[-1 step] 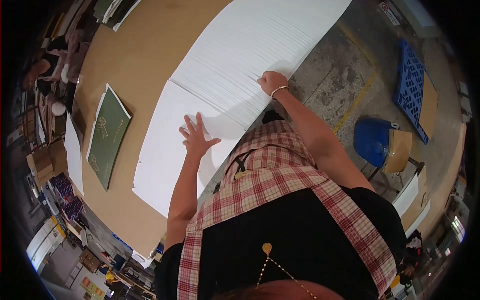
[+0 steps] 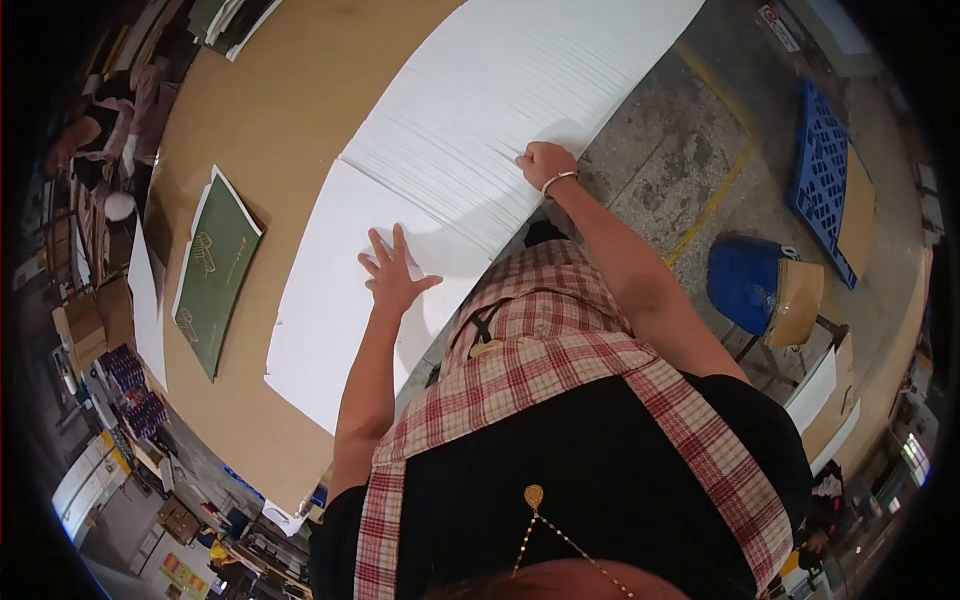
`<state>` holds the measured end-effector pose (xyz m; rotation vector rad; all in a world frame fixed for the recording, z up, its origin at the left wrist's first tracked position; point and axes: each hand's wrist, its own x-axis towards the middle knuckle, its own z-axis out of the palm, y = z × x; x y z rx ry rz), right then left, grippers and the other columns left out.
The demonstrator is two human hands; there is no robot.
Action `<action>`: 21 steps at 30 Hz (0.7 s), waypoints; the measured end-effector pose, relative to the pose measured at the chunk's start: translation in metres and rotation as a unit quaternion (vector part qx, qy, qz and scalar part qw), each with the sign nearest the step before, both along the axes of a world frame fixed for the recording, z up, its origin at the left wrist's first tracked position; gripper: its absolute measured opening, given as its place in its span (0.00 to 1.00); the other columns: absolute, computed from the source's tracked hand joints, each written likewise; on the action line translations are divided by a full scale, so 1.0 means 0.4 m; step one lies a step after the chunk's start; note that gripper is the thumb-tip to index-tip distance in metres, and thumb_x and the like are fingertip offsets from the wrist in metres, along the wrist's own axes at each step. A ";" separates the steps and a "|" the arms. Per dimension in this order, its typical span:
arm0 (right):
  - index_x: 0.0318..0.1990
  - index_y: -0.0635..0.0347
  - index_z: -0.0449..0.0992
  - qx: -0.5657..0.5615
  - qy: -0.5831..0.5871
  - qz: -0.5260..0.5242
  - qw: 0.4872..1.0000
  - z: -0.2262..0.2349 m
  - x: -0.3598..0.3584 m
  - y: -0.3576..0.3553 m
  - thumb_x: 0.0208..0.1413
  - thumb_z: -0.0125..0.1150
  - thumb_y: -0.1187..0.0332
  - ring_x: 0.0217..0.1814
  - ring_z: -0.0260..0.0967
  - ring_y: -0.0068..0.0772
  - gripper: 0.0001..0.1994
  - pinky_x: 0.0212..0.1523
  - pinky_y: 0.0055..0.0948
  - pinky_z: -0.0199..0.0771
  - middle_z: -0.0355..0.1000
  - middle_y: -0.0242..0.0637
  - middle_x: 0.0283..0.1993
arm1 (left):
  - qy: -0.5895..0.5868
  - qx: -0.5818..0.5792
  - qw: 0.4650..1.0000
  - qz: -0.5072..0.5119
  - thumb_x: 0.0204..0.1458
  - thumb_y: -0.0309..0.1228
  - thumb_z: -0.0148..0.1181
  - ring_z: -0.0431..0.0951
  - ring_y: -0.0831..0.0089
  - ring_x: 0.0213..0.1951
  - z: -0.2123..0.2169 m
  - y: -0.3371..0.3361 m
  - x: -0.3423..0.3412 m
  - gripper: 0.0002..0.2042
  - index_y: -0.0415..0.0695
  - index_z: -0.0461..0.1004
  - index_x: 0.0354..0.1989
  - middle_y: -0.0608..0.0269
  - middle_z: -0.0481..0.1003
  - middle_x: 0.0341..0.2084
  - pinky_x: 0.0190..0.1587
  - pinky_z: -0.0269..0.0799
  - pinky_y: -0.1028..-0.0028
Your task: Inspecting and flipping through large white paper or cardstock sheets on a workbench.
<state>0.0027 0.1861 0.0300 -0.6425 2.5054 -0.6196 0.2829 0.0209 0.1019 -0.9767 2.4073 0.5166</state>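
A long row of white sheets (image 2: 520, 85) lies fanned out in overlapping steps along the table's near edge. Its front sheet (image 2: 325, 290) shows a broad blank face. My left hand (image 2: 393, 275) rests on that sheet with fingers spread. On the fanned part, close to the edge by my body, my right hand (image 2: 547, 166) is closed in a fist, a bracelet (image 2: 559, 182) at its wrist. The fist touches the sheets; its fingertips are turned under, so whatever they may hold is hidden.
Green printed sheets (image 2: 217, 280) lie on the brown tabletop (image 2: 270, 130) to the left, with more stacked at the far left corner. To the right stand a blue chair (image 2: 742, 285) and a blue plastic pallet (image 2: 822, 170). A person (image 2: 85, 140) is beyond the table's left side.
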 end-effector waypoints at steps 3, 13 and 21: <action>0.27 0.56 0.77 0.000 0.010 -0.009 1.000 -0.001 -0.004 -0.006 0.46 0.59 0.55 0.34 0.71 0.43 0.13 0.36 0.40 0.70 0.74 0.39 0.29 | -0.009 -0.006 1.000 -0.003 0.27 0.52 0.73 0.35 0.25 0.61 -0.004 -0.001 -0.002 0.60 0.64 0.33 0.67 0.50 0.27 0.66 0.44 0.61 0.31; 0.39 0.58 0.69 -0.009 0.162 -0.011 0.987 0.035 0.037 0.003 0.45 0.65 0.55 0.41 0.69 0.47 0.19 0.38 0.41 0.71 0.70 0.44 0.39 | -0.018 -0.021 0.999 -0.016 0.27 0.53 0.73 0.35 0.25 0.61 -0.016 -0.005 -0.010 0.60 0.63 0.33 0.67 0.49 0.26 0.66 0.41 0.65 0.34; 0.27 0.59 0.74 0.042 -0.015 0.020 0.999 0.024 -0.057 -0.015 0.45 0.64 0.56 0.35 0.71 0.42 0.15 0.36 0.40 0.70 0.73 0.40 0.31 | -0.032 -0.019 0.999 -0.017 0.28 0.52 0.73 0.35 0.26 0.61 -0.007 -0.007 -0.018 0.60 0.64 0.32 0.67 0.49 0.27 0.66 0.43 0.64 0.33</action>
